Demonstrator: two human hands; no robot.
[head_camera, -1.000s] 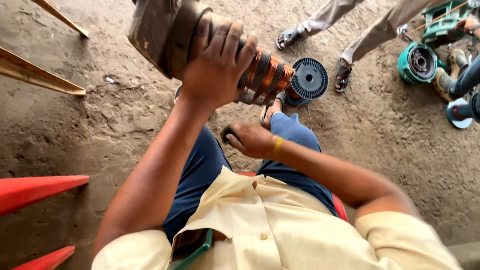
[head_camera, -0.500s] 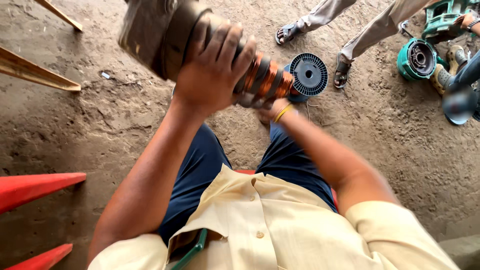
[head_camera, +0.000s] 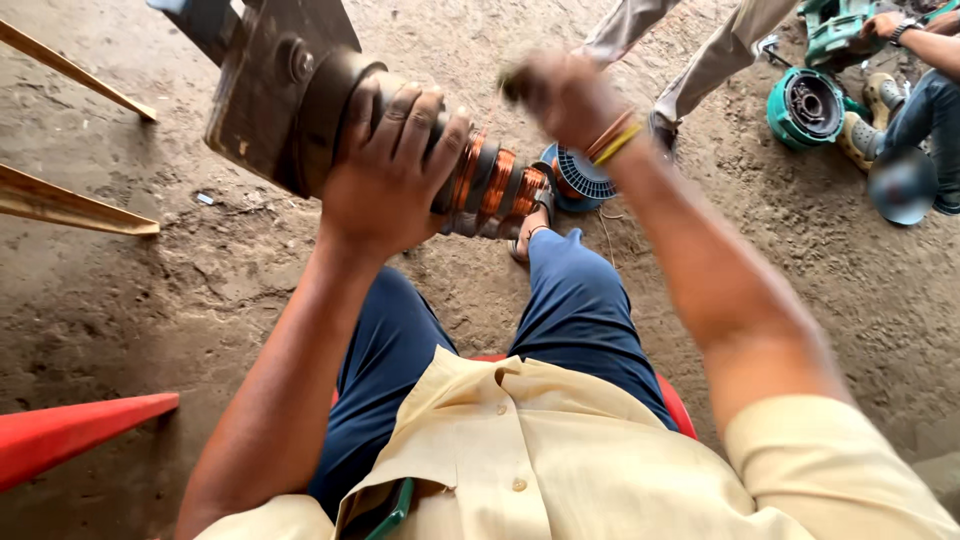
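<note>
Bare dirt floor (head_camera: 150, 290) lies under you as your left hand (head_camera: 385, 180), fingers wrapped tight, steadies the copper-wound motor armature (head_camera: 490, 185) at twelve o'clock while your blurred right hand (head_camera: 560, 95), seemingly fisted, hovers at one o'clock, probably mid-strike, so aim squarely.

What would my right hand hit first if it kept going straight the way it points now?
Probably nothing close. The right hand is raised and blurred, aimed away from the body, past the copper-wound motor core. Beyond it shows only dirt floor, though depth is unclear.
</note>
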